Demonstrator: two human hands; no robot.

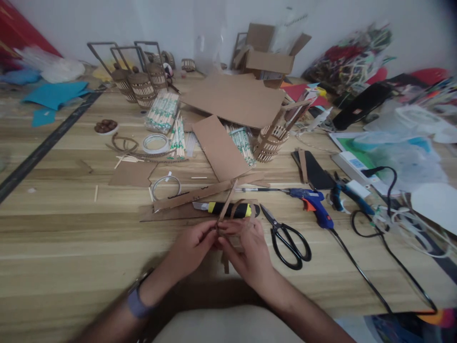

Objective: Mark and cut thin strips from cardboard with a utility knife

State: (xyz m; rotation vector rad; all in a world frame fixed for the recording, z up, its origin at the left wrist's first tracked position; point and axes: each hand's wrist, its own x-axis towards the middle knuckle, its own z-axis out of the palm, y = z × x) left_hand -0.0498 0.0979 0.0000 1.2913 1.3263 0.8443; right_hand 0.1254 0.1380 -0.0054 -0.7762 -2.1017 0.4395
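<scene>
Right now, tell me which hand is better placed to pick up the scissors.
Right, probably. The scissors lie just to the right of the right hand, with nothing between them. The left hand sits farther away and would have to cross over. Both hands pinch cardboard strips, so one must let go.

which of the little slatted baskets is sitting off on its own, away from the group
The slatted basket right of the cardboard sheets, tilted with brown strips leaning out of it. The other baskets cluster at the far left, upright with tall frame handles.
</scene>
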